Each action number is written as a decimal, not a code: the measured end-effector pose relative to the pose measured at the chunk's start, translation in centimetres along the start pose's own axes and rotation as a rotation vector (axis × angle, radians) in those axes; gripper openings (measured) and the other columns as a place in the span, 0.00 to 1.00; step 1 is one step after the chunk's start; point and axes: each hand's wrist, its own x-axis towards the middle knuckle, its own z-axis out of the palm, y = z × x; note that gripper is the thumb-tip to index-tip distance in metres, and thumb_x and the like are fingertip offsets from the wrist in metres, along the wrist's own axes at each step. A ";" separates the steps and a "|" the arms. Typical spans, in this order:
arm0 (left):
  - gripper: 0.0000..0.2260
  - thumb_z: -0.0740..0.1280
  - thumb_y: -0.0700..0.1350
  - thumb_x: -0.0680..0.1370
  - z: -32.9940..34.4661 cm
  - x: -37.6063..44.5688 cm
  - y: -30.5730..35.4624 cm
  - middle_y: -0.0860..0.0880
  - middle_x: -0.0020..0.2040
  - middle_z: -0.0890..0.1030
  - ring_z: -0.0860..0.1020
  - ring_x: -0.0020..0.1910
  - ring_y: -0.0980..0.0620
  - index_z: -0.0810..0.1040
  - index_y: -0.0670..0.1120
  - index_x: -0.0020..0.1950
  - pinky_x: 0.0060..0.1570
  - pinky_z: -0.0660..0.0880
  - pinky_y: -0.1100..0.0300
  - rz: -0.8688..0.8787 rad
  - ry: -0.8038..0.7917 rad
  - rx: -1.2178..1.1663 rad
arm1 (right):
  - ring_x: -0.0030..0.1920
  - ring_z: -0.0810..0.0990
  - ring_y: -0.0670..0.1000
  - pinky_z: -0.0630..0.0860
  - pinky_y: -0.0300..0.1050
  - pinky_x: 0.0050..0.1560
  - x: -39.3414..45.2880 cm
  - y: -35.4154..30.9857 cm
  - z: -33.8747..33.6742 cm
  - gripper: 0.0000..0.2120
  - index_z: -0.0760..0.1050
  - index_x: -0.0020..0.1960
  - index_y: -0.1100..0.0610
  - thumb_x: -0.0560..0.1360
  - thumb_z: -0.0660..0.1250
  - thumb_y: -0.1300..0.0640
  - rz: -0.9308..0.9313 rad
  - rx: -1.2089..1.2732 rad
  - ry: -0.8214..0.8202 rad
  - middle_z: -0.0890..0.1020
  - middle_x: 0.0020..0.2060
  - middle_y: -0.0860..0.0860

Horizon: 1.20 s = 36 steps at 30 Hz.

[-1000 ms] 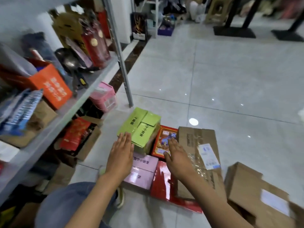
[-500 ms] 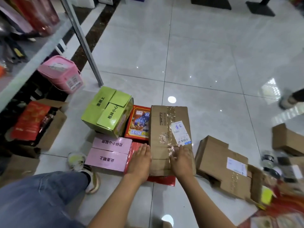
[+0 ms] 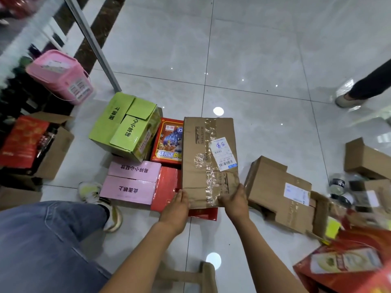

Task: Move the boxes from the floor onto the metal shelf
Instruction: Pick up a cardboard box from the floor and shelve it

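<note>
A long brown taped cardboard box [image 3: 208, 157] with a white label lies on the floor over a flat red box [image 3: 166, 190]. My left hand [image 3: 176, 205] grips its near left corner and my right hand [image 3: 234, 201] grips its near right corner. To its left lie a green box [image 3: 124, 125], a pink box [image 3: 132, 182] and a colourful red-framed box [image 3: 169, 141]. The metal shelf's post [image 3: 93, 44] rises at the upper left.
More brown boxes [image 3: 279, 192] and a red printed box [image 3: 349, 263] crowd the floor on the right. A pink basket [image 3: 61, 77] and an open carton [image 3: 42, 149] sit under the shelf. Another person's foot [image 3: 347, 100] stands at the right. My knee [image 3: 46, 240] is at the lower left.
My hands moved from above the green and pink boxes to the near end of the brown taped box and took hold of its corners. The view tilted down toward the floor.
</note>
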 end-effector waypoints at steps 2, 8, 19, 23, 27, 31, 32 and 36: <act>0.25 0.49 0.40 0.84 0.2 0.0 0.1 0.45 0.79 0.43 0.48 0.78 0.48 0.40 0.42 0.78 0.73 0.53 0.55 -0.015 -0.035 -0.038 | 0.58 0.77 0.57 0.79 0.56 0.55 0.3 0.1 0.4 0.41 0.62 0.69 0.54 0.57 0.71 0.50 0.020 0.035 0.002 0.75 0.60 0.54; 0.29 0.51 0.46 0.84 0.9 0.0 0.2 0.45 0.79 0.41 0.49 0.77 0.47 0.36 0.44 0.78 0.73 0.52 0.56 -0.064 -0.109 -0.300 | 0.47 0.81 0.54 0.77 0.41 0.38 0.0 0.3 -0.2 0.28 0.72 0.57 0.58 0.58 0.76 0.58 0.087 0.128 -0.018 0.79 0.51 0.54; 0.24 0.62 0.41 0.79 0.5 1.3 -2.7 0.40 0.69 0.71 0.72 0.65 0.44 0.60 0.38 0.73 0.64 0.70 0.54 -0.263 -0.034 -0.565 | 0.47 0.84 0.53 0.83 0.53 0.49 1.6 3.2 1.9 0.36 0.78 0.50 0.53 0.43 0.77 0.46 0.203 0.207 -0.151 0.84 0.49 0.51; 0.20 0.67 0.43 0.77 -0.6 1.0 -3.1 0.41 0.63 0.75 0.75 0.60 0.43 0.67 0.38 0.66 0.58 0.73 0.57 -0.290 0.073 -0.539 | 0.49 0.83 0.55 0.81 0.55 0.53 -2.3 0.2 0.6 0.30 0.76 0.54 0.56 0.53 0.81 0.56 0.217 0.330 -0.163 0.84 0.50 0.52; 0.31 0.69 0.55 0.75 -1.8 0.7 -3.2 0.39 0.67 0.69 0.71 0.64 0.40 0.65 0.39 0.71 0.63 0.70 0.53 -0.314 0.116 -0.446 | 0.48 0.80 0.52 0.80 0.46 0.44 -3.7 -0.8 -0.1 0.27 0.70 0.59 0.58 0.65 0.79 0.60 0.191 0.431 -0.152 0.79 0.51 0.52; 0.27 0.71 0.59 0.72 -2.5 0.0 -2.9 0.42 0.61 0.71 0.74 0.61 0.42 0.73 0.46 0.65 0.62 0.71 0.56 -0.291 0.147 -0.533 | 0.44 0.78 0.45 0.74 0.39 0.37 -4.9 -1.9 -1.6 0.26 0.67 0.59 0.57 0.69 0.77 0.54 0.167 0.515 -0.136 0.77 0.51 0.51; 0.27 0.72 0.58 0.71 -2.6 -0.2 -2.8 0.43 0.61 0.71 0.74 0.61 0.43 0.74 0.47 0.65 0.61 0.71 0.56 -0.279 0.154 -0.581 | 0.44 0.79 0.45 0.74 0.40 0.37 -5.1 -2.2 -2.0 0.26 0.67 0.60 0.57 0.69 0.77 0.54 0.160 0.531 -0.128 0.77 0.51 0.51; 0.30 0.76 0.56 0.68 -4.3 -0.9 -1.7 0.47 0.60 0.76 0.76 0.58 0.49 0.70 0.45 0.64 0.57 0.72 0.57 -0.221 0.224 -0.868 | 0.45 0.80 0.46 0.75 0.40 0.39 -6.1 -4.1 -3.6 0.28 0.66 0.60 0.57 0.68 0.78 0.53 0.115 0.617 -0.107 0.78 0.50 0.50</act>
